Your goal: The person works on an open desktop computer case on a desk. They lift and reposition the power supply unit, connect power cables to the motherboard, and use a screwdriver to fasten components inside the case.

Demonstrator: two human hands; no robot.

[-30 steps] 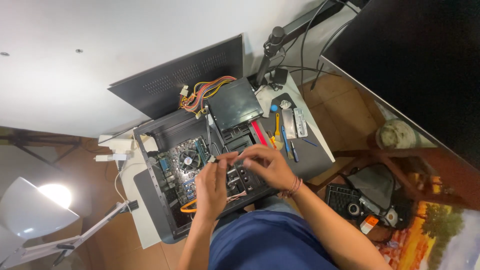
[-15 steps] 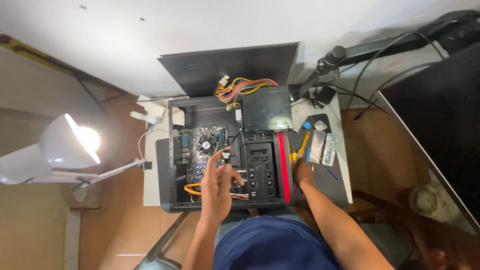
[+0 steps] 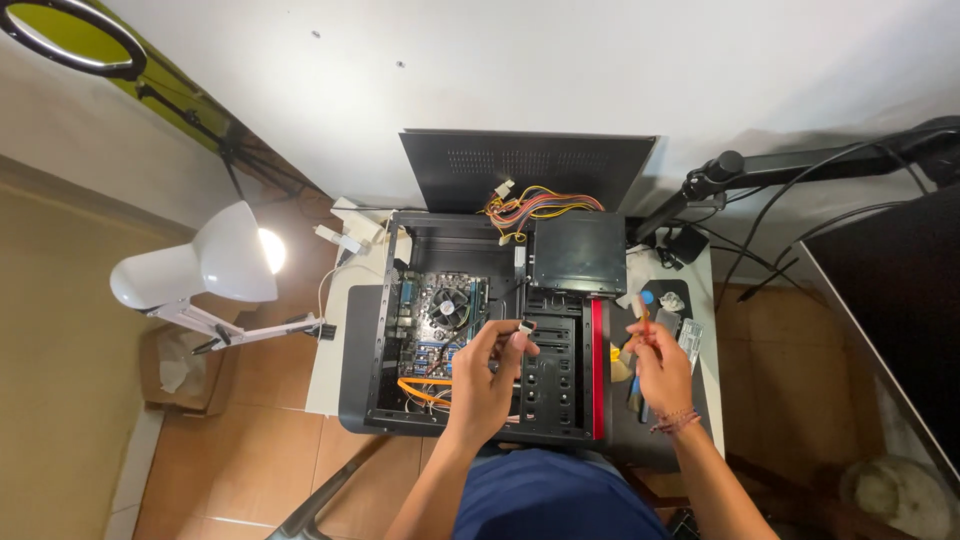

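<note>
Evidently mid-job, the left hand is pinching a small cable connector over the open computer case, not yet plugged in; the right hand is closing its fingers around a small brush above the worktop.

A white desk lamp shines at the left of the worktop, above a tiled floor. A black side panel leans against the white wall behind it. A black monitor arm reaches in from the right, beside a dark monitor. A ring light stands in the upper left corner.
</note>
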